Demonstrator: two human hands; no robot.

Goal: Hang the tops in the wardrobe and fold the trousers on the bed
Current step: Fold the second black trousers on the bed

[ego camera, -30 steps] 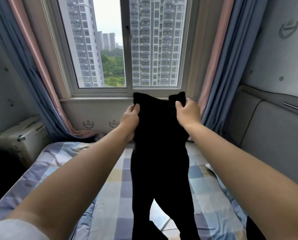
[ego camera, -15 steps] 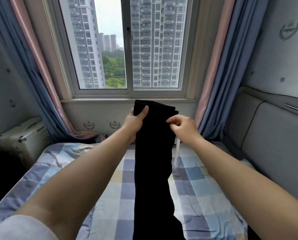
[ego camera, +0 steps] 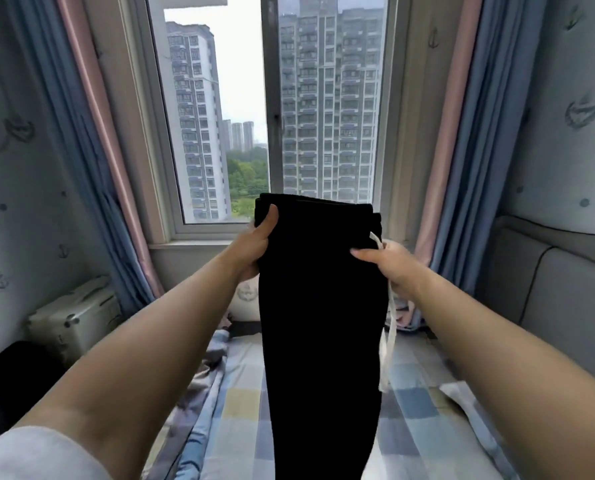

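Note:
Black trousers (ego camera: 320, 306) hang upright in the air in front of the window, folded lengthwise with one leg over the other. My left hand (ego camera: 254, 247) grips the left end of the waistband, thumb on the near side. My right hand (ego camera: 389, 263) pinches the right edge a little below the waistband. A white drawstring (ego camera: 389, 327) dangles from the waist past my right hand. The trouser legs drop out of view at the bottom, above the checked bed (ego camera: 240, 420).
A white suitcase (ego camera: 74, 317) stands at the left of the bed by the blue and pink curtain (ego camera: 91, 161). A grey padded headboard (ego camera: 559, 306) runs along the right wall. A pillow (ego camera: 462, 393) and crumpled bedding (ego camera: 199, 382) lie on the bed.
The trousers went from spread open, held at both waist corners, to folded leg over leg. My right hand shifted to the right edge. The trousers rose and the view tilted up.

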